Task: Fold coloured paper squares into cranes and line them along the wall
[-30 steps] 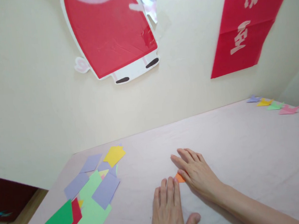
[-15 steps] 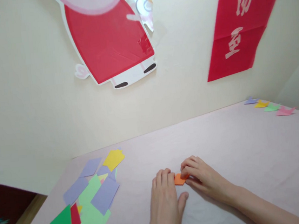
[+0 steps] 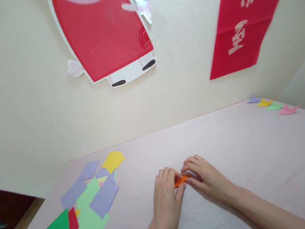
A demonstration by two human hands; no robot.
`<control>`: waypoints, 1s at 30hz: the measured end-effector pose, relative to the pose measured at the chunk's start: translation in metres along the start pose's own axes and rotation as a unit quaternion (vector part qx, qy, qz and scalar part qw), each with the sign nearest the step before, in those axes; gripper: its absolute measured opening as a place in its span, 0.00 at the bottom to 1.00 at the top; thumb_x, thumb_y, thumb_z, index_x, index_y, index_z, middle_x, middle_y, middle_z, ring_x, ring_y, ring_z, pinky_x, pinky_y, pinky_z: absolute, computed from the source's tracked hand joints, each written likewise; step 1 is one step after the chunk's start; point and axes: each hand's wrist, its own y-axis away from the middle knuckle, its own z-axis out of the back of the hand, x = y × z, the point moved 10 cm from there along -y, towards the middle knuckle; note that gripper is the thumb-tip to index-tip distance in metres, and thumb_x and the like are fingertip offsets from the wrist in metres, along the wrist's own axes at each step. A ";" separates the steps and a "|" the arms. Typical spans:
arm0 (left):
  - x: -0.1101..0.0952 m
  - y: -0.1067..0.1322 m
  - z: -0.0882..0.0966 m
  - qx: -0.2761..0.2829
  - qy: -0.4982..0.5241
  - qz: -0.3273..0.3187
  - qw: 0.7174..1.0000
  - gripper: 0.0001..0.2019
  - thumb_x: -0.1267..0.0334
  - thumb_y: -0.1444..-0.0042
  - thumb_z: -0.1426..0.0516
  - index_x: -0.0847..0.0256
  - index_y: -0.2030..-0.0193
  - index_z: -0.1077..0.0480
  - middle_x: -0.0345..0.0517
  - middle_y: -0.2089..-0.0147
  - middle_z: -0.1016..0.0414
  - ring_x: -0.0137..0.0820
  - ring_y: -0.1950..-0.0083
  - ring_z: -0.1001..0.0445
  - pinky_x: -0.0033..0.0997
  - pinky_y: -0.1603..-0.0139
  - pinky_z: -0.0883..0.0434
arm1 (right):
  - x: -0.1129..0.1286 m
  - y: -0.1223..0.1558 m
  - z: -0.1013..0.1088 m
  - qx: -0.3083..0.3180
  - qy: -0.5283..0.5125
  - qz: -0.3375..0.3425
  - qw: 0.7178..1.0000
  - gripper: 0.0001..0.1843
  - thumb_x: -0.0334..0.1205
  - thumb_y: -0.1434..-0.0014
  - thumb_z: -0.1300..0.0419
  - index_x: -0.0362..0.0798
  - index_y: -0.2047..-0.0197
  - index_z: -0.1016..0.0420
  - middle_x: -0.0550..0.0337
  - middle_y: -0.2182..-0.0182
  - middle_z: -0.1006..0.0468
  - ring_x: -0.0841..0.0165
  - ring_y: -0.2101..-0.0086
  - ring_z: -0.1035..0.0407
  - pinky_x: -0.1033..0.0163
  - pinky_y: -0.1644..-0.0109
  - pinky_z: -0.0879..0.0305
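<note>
Though white writing on the red banner (image 3: 241, 30) seems illegible, left hand (image 3: 167, 194) and right hand (image 3: 207, 179) pinch the orange paper (image 3: 182, 180).

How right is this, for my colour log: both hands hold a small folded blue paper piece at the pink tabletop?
One thing is wrong: the small folded paper piece is orange, not blue. The head view shows it, held by both the left hand and the right hand at the pink tabletop.

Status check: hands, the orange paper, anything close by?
Left hand and right hand both pinching orange paper. Paper low over pink table. Loose coloured sheets lie apart, left.
</note>
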 end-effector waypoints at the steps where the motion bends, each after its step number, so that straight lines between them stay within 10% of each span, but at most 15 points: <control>1: 0.000 0.000 0.000 -0.002 0.002 -0.003 1.000 0.08 0.74 0.42 0.41 0.58 0.64 0.35 0.41 0.62 0.29 0.36 0.58 0.33 0.35 0.58 0.38 | 0.000 0.000 0.000 -0.001 0.005 -0.001 1.000 0.06 0.28 0.40 0.39 0.48 0.62 0.25 0.55 0.61 0.25 0.61 0.59 0.35 0.57 0.54 0.36; 17: -0.005 0.002 0.009 -0.044 0.060 -0.040 0.996 0.06 0.70 0.38 0.42 0.57 0.67 0.31 0.39 0.65 0.27 0.35 0.62 0.33 0.35 0.59 0.41 | 0.009 0.000 0.005 -0.038 -0.003 0.048 0.998 0.09 0.35 0.33 0.46 0.49 0.67 0.32 0.57 0.68 0.27 0.63 0.64 0.37 0.58 0.59 0.40; 25: 0.002 0.003 0.013 -0.090 0.160 0.008 0.983 0.07 0.64 0.33 0.49 0.57 0.64 0.35 0.40 0.64 0.30 0.32 0.62 0.31 0.30 0.61 0.35 | -0.023 0.009 0.000 -0.088 -0.183 -0.123 0.971 0.10 0.47 0.36 0.42 0.49 0.63 0.32 0.59 0.68 0.29 0.66 0.67 0.34 0.62 0.63 0.37; 30: 0.005 0.004 0.010 -0.090 0.216 0.034 0.972 0.06 0.61 0.34 0.48 0.57 0.62 0.33 0.41 0.62 0.28 0.32 0.60 0.29 0.29 0.58 0.34 | -0.013 0.004 -0.003 -0.078 -0.221 -0.099 0.967 0.12 0.46 0.35 0.43 0.49 0.66 0.27 0.58 0.68 0.26 0.65 0.66 0.33 0.61 0.61 0.36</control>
